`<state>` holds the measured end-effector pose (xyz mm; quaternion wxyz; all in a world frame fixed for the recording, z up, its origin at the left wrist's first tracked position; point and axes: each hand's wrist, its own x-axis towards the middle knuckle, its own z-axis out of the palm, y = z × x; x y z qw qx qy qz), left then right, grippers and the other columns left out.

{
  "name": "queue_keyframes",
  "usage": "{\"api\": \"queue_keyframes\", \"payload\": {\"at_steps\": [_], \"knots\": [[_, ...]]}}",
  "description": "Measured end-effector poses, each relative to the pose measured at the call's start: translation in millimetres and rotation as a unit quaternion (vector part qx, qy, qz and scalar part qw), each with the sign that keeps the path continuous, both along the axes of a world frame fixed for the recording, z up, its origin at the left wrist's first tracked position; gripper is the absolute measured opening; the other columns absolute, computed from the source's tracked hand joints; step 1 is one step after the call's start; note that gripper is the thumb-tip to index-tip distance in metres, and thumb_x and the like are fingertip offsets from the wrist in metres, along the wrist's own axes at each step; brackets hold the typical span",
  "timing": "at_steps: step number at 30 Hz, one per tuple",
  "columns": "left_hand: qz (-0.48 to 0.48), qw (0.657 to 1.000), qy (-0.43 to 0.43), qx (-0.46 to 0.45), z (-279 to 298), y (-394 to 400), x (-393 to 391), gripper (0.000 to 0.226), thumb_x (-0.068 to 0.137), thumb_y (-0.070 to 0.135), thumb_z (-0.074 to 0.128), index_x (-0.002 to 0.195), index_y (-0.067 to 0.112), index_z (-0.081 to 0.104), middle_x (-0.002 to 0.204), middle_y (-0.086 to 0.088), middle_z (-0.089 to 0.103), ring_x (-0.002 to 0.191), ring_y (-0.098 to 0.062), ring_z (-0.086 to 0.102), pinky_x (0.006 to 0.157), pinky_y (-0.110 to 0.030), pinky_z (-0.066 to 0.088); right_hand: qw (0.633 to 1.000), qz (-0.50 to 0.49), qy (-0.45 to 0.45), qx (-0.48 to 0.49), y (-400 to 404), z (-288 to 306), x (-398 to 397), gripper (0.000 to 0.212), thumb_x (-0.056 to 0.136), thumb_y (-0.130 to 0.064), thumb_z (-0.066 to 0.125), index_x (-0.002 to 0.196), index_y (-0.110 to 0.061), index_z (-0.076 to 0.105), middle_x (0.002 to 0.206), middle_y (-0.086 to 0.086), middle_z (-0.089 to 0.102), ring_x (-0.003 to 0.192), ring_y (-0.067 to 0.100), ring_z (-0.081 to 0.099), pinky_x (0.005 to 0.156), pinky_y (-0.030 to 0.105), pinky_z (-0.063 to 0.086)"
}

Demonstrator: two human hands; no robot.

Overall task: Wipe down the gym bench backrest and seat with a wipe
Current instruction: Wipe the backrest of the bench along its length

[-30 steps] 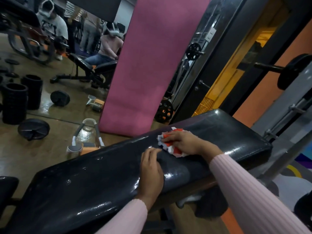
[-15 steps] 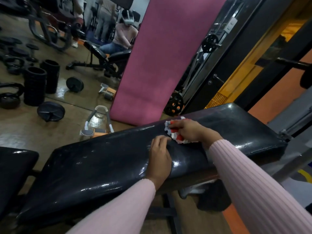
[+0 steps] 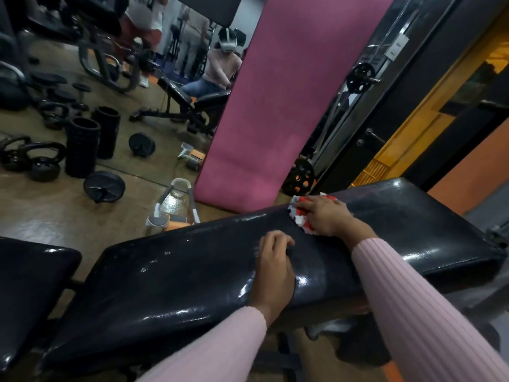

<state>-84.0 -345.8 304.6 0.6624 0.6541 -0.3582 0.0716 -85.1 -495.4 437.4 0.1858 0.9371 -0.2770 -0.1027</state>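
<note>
Since a moment ago my right hand (image 3: 322,216) slid the red-and-white wipe (image 3: 298,213) up to the backrest (image 3: 192,274)'s far edge, fingers flat on it. Left hand (image 3: 275,271) rests open on the pad. Pink mat (image 3: 286,100) leans beyond; weight plate (image 3: 104,186) and foam rollers (image 3: 82,147) on the floor.

Two hands, both arms in pink ribbed sleeves

Left hand (image 3: 275,268) rests palm-down, fingers lightly curled; right hand (image 3: 325,216) reaches further forward, fingers spread flat and pressing down.
</note>
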Motion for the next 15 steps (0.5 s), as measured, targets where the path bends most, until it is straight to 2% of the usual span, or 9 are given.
{"api": "queue_keyframes", "payload": {"at_steps": [3, 6, 9, 11, 13, 15], "knots": [[0.008, 1.0, -0.001, 0.0, 0.5, -0.8, 0.4, 0.036, 0.078, -0.013, 0.045, 0.101, 0.012, 0.058, 0.107, -0.001, 0.052, 0.098, -0.011, 0.048, 0.089, -0.02, 0.041, 0.999, 0.007, 0.022, -0.028, 13.9, -23.3, 23.1, 0.062, 0.088, -0.046, 0.051, 0.146, -0.035, 0.031, 0.153, -0.001, 0.033, 0.138, 0.025, 0.031, 0.111, 0.053, 0.023], [-0.004, 1.0, 0.012, -0.008, 2.2, 3.2, -1.8, 0.034, 0.081, -0.011, 0.043, 0.097, 0.016, 0.054, 0.104, 0.003, 0.048, 0.093, -0.012, 0.048, 0.086, -0.025, 0.045, 0.995, 0.089, 0.052, 0.009, 32.4, -38.2, 10.7, 0.063, 0.092, -0.047, 0.048, 0.149, -0.035, 0.025, 0.158, -0.003, 0.024, 0.143, 0.022, 0.022, 0.114, 0.052, 0.017], [-0.004, 1.0, 0.021, -0.001, 3.0, 3.7, -0.1, 0.034, 0.084, -0.009, 0.042, 0.102, 0.018, 0.054, 0.106, 0.006, 0.046, 0.096, -0.01, 0.047, 0.089, -0.024, 0.043, 0.992, 0.079, 0.049, 0.087, 25.2, -14.5, -8.7, 0.051, 0.097, -0.03, 0.04, 0.146, -0.041, 0.03, 0.158, -0.013, 0.02, 0.145, 0.014, 0.018, 0.118, 0.048, 0.012], [-0.006, 1.0, 0.026, 0.004, 3.4, 3.4, -1.0, 0.036, 0.085, -0.009, 0.042, 0.108, 0.016, 0.055, 0.111, 0.007, 0.045, 0.101, -0.007, 0.046, 0.094, -0.017, 0.039, 0.993, 0.036, 0.024, 0.111, 12.7, 0.7, -9.8, 0.051, 0.096, -0.02, 0.04, 0.142, -0.043, 0.039, 0.156, -0.014, 0.026, 0.143, 0.015, 0.024, 0.117, 0.045, 0.017], [-0.002, 1.0, 0.027, 0.005, 2.7, 3.4, -1.4, 0.037, 0.084, -0.01, 0.044, 0.109, 0.014, 0.055, 0.112, 0.008, 0.045, 0.101, -0.004, 0.045, 0.094, -0.011, 0.035, 0.997, 0.02, 0.041, 0.062, 7.1, 0.3, 1.5, 0.05, 0.095, -0.026, 0.041, 0.143, -0.043, 0.037, 0.156, -0.012, 0.026, 0.142, 0.018, 0.026, 0.115, 0.048, 0.02], [0.006, 1.0, 0.029, 0.001, 2.6, 2.3, -1.1, 0.038, 0.083, -0.011, 0.045, 0.109, 0.014, 0.056, 0.112, 0.008, 0.045, 0.102, -0.003, 0.045, 0.095, -0.012, 0.036, 0.997, 0.027, 0.075, 0.013, 10.3, -12.5, 17.6, 0.054, 0.094, -0.039, 0.042, 0.146, -0.044, 0.028, 0.157, -0.01, 0.024, 0.142, 0.022, 0.024, 0.114, 0.052, 0.02]]}}
